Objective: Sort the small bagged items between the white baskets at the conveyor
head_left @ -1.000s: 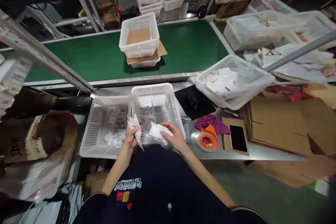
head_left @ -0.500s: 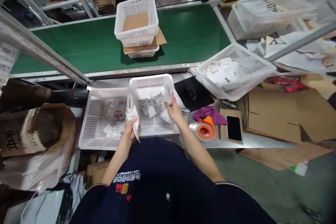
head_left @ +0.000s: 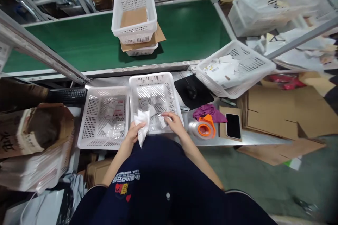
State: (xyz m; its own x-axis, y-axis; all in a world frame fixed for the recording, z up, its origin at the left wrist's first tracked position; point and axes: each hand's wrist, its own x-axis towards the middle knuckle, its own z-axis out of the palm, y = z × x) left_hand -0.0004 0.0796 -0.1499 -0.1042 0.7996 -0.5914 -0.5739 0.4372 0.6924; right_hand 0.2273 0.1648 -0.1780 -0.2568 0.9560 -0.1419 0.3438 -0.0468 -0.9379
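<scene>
My left hand point(head_left: 134, 133) is closed on a crumpled white packet point(head_left: 143, 126), over the near left corner of the right-hand white basket point(head_left: 133, 88). My right hand point(head_left: 174, 123) pinches a small clear packet point(head_left: 162, 122) at the near right part of the same basket. Between my hands, several small clear and white packets point(head_left: 151, 109) lie on that basket's floor. Beside it on the left stands another white basket point(head_left: 86, 130), holding clear bags point(head_left: 114, 130) and a pink-and-white printed packet point(head_left: 119, 109).
Right of the baskets are a black mouse point(head_left: 192, 92), purple cloth point(head_left: 211, 112), orange tape dispenser point(head_left: 204, 129), phone point(head_left: 233, 126) and a tilted basket point(head_left: 237, 93) of white packets. Stacked baskets point(head_left: 134, 30) stand on the green conveyor point(head_left: 192, 31). Flat cardboard point(head_left: 271, 112) lies far right.
My left hand has moved right with the white packet, nearer my right hand. My right hand has drawn back towards my body and now has a small packet lifted in its fingers.
</scene>
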